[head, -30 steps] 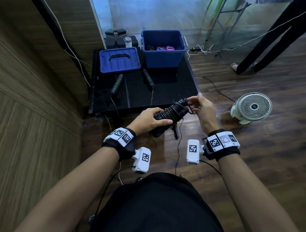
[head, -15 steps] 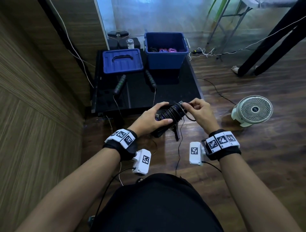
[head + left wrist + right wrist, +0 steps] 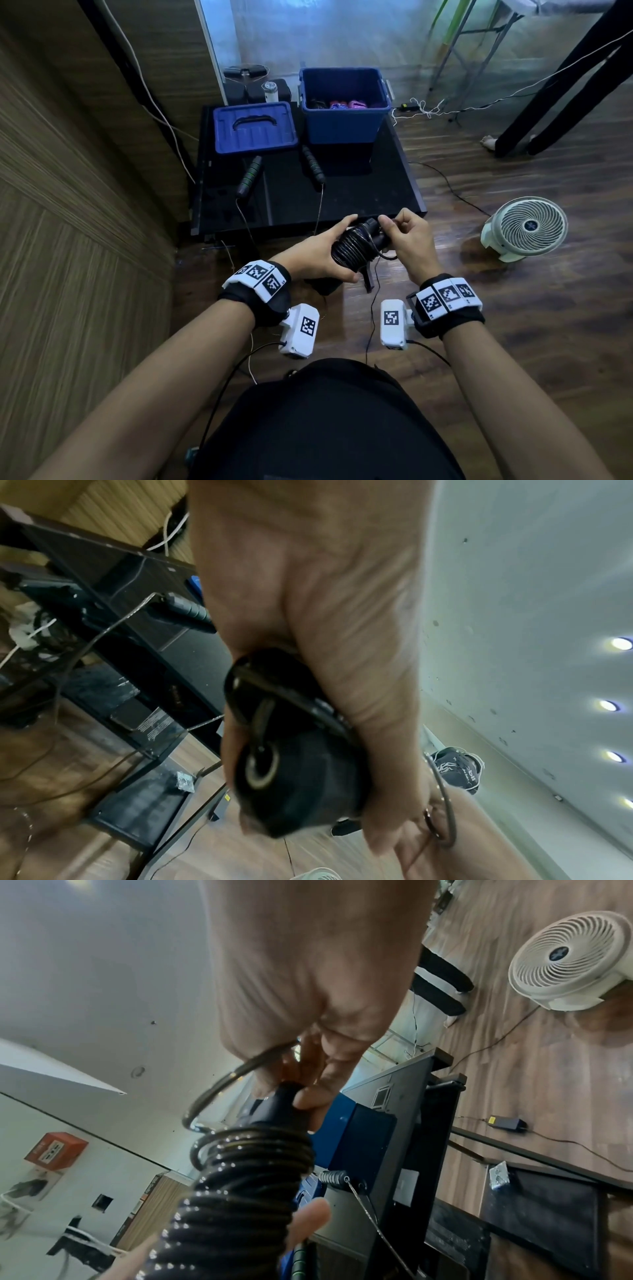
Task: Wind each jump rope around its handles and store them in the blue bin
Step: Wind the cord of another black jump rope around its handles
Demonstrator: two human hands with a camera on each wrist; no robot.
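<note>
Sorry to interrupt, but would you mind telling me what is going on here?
A person is winding a black jump rope around its handles. The left hand grips the coiled bundle while the right hand pinches the last loose loop of cord near the top. A second rope's handles lie unwound on the black table, in front of the open blue bin and its lid.

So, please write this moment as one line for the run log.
left hand: grips wound jump rope | right hand: pinches its loose end | second rope: unwound on table | blue bin: open
</note>
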